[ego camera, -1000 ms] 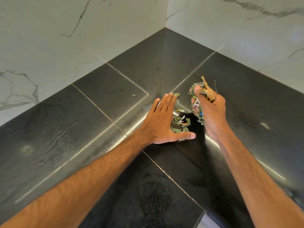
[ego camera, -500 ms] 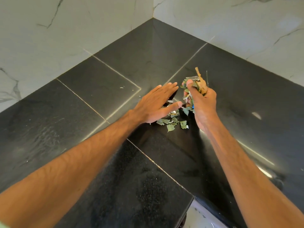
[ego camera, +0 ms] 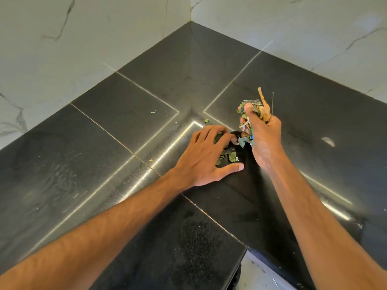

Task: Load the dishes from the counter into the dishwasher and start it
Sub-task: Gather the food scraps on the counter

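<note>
- Left hand (ego camera: 206, 155) has changed from flat to clawed since the earlier frame: its fingers curl down onto the loose green leaf scraps (ego camera: 227, 156), thumb splayed along the black stone counter (ego camera: 125, 126)
- Right hand (ego camera: 265, 139) is clamped on a fistful of green and tan trimmings (ego camera: 258, 107), raised just beside the left
- Loose scraps lie under the left palm, between both hands, so the left is nearer; a stray leaf bit (ego camera: 207, 120) sits beyond its fingertips, toward the corner
- Dishes and dishwasher — neither is in view; likely counter clearing, not loading
</note>
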`<state>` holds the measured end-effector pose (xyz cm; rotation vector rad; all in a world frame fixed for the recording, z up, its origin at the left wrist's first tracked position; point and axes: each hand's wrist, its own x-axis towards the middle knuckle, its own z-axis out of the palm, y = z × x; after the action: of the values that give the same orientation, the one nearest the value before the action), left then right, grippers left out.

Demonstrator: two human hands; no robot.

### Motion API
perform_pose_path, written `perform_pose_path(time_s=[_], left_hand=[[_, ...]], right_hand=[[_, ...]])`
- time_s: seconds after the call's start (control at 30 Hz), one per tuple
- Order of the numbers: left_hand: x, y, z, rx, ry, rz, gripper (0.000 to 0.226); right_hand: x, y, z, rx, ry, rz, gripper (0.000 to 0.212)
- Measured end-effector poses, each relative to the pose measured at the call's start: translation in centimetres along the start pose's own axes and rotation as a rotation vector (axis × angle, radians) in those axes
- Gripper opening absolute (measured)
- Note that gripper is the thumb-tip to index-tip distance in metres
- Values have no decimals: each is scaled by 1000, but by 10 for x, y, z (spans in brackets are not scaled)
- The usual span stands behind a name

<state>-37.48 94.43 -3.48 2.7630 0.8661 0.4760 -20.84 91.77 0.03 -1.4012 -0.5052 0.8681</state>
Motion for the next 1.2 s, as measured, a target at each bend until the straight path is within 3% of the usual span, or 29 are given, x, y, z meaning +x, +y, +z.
perform_pose_path(time_s=[0.37,0.6,0.8,0.97,1.07,1.2], left_hand=[[34,-14,3,-35,80,134,26],[40,-15,1,14,124,176,24],[54,-18,3,91,136,139,45],[63,-12,-1,111,163,164,44],[60,-9,0,98,172,77,44],[45,4,-6,-109,289,-320,52]], right_hand=[[-2,-8,11,56,-14,31,26],[-5,-9,9,85,13,43,26],[-19,-12,-1,110,10,70,19],[-33,-13,-10,95,48,83,22],[-45,-12,-16,97,53,93,17],[-64,-9,-25,134,63,122,12]])
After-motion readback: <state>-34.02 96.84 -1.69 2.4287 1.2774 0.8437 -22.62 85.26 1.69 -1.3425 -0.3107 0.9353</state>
